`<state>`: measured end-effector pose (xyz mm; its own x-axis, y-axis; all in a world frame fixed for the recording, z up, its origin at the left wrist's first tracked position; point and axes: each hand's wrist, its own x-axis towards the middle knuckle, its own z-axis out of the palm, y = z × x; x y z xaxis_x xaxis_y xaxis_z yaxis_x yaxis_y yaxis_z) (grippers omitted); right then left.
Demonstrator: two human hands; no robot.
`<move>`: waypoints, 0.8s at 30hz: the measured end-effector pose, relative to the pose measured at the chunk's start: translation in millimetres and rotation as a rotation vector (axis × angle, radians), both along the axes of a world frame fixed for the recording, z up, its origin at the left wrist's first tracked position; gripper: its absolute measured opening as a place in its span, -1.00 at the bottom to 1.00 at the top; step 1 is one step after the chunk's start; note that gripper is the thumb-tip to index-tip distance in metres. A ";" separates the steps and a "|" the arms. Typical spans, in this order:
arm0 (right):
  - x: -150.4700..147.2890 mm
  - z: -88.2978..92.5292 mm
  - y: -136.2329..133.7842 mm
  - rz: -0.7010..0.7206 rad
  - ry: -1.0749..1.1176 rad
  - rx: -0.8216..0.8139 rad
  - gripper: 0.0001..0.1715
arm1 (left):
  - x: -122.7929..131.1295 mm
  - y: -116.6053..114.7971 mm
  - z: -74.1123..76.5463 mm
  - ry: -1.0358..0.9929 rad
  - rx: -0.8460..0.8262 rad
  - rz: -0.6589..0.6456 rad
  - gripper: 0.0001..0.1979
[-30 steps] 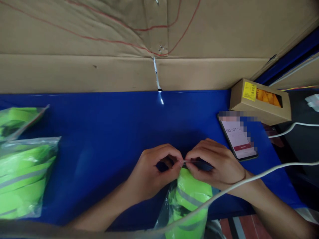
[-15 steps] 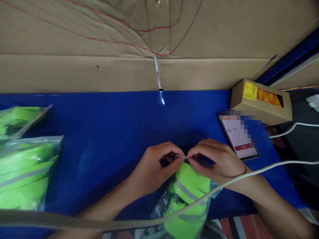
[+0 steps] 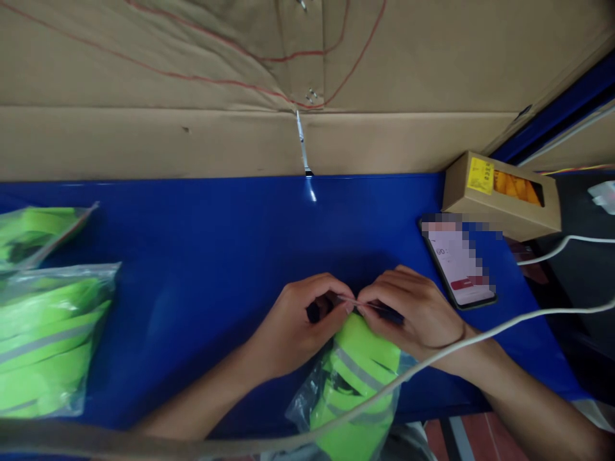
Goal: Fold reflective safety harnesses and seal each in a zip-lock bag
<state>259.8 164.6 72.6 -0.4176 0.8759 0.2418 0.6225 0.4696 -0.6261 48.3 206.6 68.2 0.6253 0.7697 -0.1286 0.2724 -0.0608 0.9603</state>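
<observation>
Neon-green fabric with grey reflective stripes fills the clear plastic bag (image 3: pixel 353 384) lying at the near edge of the glossy blue table (image 3: pixel 216 243), at about 6 o'clock from the table's middle, with its lower end hanging over the edge toward the person. The person's left hand (image 3: pixel 298 320) and right hand (image 3: pixel 413 310) meet at the bag's top edge. The left fingers (image 3: pixel 339 302) pinch the thin plastic rim from the 9 o'clock side and the right ones pinch it from the 3 o'clock side. Each thumb and forefinger is pressed together on the strip, and the two pinches almost touch. A thin white cable (image 3: pixel 485 330) runs in from 3 o'clock, crosses over the right wrist and passes in front of the bag. At 2 o'clock from the hands a black smartphone with a lit white screen (image 3: pixel 459 269) lies flat on the table, just beyond the right knuckles. Farther out at 2 o'clock stands a brown cardboard box with a yellow label and a window showing orange pieces (image 3: pixel 502 192). Well apart at 9 o'clock, a stack of clear bags packed with the same green striped fabric (image 3: pixel 43 339) rests on the table, with one more such bag (image 3: pixel 33 227) behind it. Plain brown cardboard sheeting (image 3: pixel 192 141) rises along the table's far edge at 12 o'clock.
</observation>
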 end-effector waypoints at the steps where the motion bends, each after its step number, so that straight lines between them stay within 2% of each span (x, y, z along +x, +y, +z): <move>1: -0.1 0.6 -0.1 -0.009 0.015 -0.013 -0.94 | -0.3 0.7 0.7 0.004 -0.003 -0.001 -0.86; 5: 2.1 6.0 1.1 -0.021 0.087 -0.079 -0.96 | -5.7 4.2 6.2 0.035 0.054 0.025 -0.84; 10: 6.2 13.5 2.7 -0.121 0.151 -0.116 -0.94 | -16.6 8.0 10.8 0.005 0.167 0.215 -0.86; 13: 3.5 12.6 0.4 -0.120 0.129 -0.049 -0.90 | -16.8 8.2 8.3 -0.070 0.092 0.202 -0.85; 16: -0.5 8.8 -1.9 -0.112 0.101 0.004 -0.87 | -12.7 7.8 5.2 -0.112 -0.040 0.113 -0.85; 19: -0.5 6.5 -0.5 -0.092 0.131 -0.022 -0.89 | -10.0 8.7 4.8 -0.114 -0.095 0.068 -0.87; 24: 7.4 11.5 4.3 -0.131 0.236 -0.101 -0.97 | -14.9 14.4 8.6 -0.117 -0.045 0.215 -0.93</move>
